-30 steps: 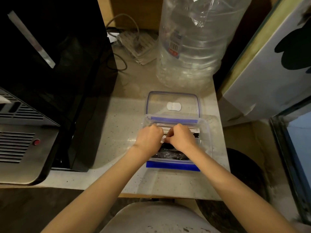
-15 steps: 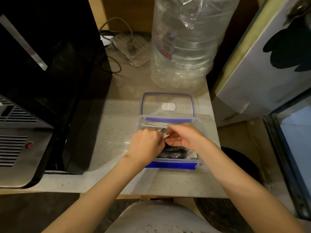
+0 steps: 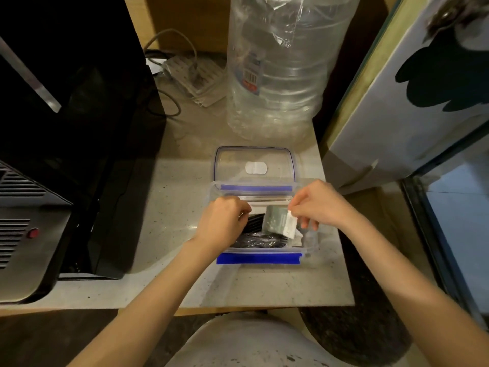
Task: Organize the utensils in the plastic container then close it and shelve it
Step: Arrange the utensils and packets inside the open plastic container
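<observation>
A clear plastic container (image 3: 309, 243) with blue clasps sits open on the pale counter (image 3: 174, 207). Its clear lid (image 3: 255, 165) lies flat just behind it. Inside are black plastic utensils (image 3: 258, 241) in wrap and white paper-wrapped sticks (image 3: 264, 200) along the far wall. My right hand (image 3: 321, 205) pinches a grey-green packet (image 3: 279, 222) with a white edge and holds it tilted above the container. My left hand (image 3: 225, 222) is curled inside the left part of the container, fingers closed on contents I cannot make out.
A big clear water bottle (image 3: 277, 67) stands behind the lid. A black appliance (image 3: 68, 128) fills the left side, with a power strip and cable (image 3: 193, 72) at the back. A white panel (image 3: 412, 102) leans at the right. A dark round bin (image 3: 354, 329) sits below the counter's right edge.
My right hand has moved right and lifted the grey-green packet out from the middle of the container. My left hand stayed low in the left part.
</observation>
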Demonstrator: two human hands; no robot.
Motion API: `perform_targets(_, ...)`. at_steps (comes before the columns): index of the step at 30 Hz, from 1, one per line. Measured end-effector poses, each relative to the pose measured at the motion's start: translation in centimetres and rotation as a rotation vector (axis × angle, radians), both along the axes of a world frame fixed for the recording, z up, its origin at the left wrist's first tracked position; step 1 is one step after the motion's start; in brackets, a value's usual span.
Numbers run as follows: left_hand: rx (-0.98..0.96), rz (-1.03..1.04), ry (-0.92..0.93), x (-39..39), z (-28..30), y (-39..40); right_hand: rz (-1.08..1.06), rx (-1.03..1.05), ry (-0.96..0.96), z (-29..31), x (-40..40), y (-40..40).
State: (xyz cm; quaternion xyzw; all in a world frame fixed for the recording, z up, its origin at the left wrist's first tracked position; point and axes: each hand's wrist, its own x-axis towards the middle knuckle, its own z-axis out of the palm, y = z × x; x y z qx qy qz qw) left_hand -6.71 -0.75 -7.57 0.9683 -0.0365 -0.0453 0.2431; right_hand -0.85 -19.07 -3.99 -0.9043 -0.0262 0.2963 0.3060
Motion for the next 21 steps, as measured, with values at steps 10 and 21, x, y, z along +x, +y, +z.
perform_targets(10,0.07,-0.08,0.032,1.4,-1.8,-0.9,0.165,-0.283,-0.24,-2.7,-2.2,0.7)
perform_targets(21,0.265,-0.047,0.039,3.2,-2.9,-1.8,-0.22,-0.004,-0.356,-5.0,-3.9,3.6)
